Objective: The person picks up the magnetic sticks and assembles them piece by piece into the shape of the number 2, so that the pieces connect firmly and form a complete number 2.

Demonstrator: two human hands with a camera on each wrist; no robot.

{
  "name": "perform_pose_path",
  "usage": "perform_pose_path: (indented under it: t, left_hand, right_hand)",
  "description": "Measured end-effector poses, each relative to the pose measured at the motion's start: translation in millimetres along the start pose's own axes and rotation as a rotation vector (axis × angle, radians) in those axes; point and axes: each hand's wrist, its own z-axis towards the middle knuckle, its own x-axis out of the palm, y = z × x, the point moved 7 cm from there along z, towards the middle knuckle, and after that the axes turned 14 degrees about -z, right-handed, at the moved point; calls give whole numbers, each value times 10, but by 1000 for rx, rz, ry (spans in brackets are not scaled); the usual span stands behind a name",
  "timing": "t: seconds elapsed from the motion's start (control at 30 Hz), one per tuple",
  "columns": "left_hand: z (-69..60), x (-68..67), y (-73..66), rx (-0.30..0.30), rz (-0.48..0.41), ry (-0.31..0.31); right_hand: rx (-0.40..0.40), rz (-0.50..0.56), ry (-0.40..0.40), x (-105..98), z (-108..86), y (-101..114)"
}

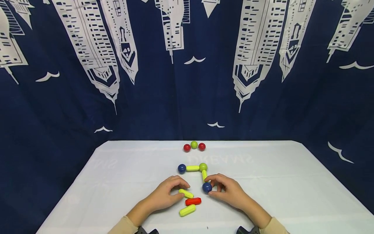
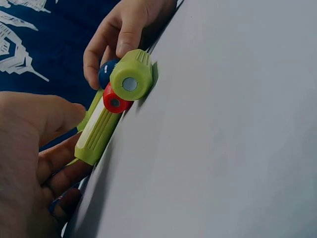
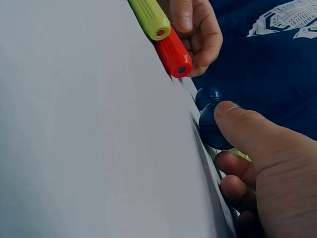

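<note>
My right hand (image 1: 228, 190) pinches a blue ball (image 1: 206, 187); the thumb lies on its near side and the index finger reaches over its far side. From that ball a yellow-green stick (image 1: 204, 175) runs to a green ball (image 1: 203, 167), and another yellow-green stick (image 1: 193, 168) joins on to a second blue ball (image 1: 181, 168). My left hand (image 1: 167, 192) is around a loose yellow-green stick (image 1: 187, 193), thumb close to its left end, fingers curved beyond it and apart. Nearer lie a red stick (image 1: 193, 201) and another yellow-green stick (image 1: 187, 210).
Two red balls (image 1: 187, 148) and a green ball (image 1: 194, 144) sit near the far edge of the white table (image 1: 117, 182). Behind it hangs a dark blue cloth (image 1: 175, 97) with white building prints.
</note>
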Motion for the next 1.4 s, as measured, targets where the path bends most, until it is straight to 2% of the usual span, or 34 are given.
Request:
perform_pose_path:
  t: [0.1,0.2,0.37,0.63,0.9,1.4]
  left_hand:
    - [19,16,-27,26,76,29]
    - [31,22,-42,25,111,35]
    - [28,25,-36,5,128,32]
    - [33,18,71,-33,168,14]
    - [34,-7,52,-36,192,-12]
    - [34,-33,14,19,30,-113]
  right_hand:
    - [-14,-35,-15,-28,0,19]
    - [-19,-48,-22,-42,-2,23]
    - [-22,-47,-27,-35,-7,15]
    - [-23,-33,-24,-14,-15,18]
    - [-7,-42,-17,-14,-8,27]
    - [-12,-50,-6,-1,-7,83]
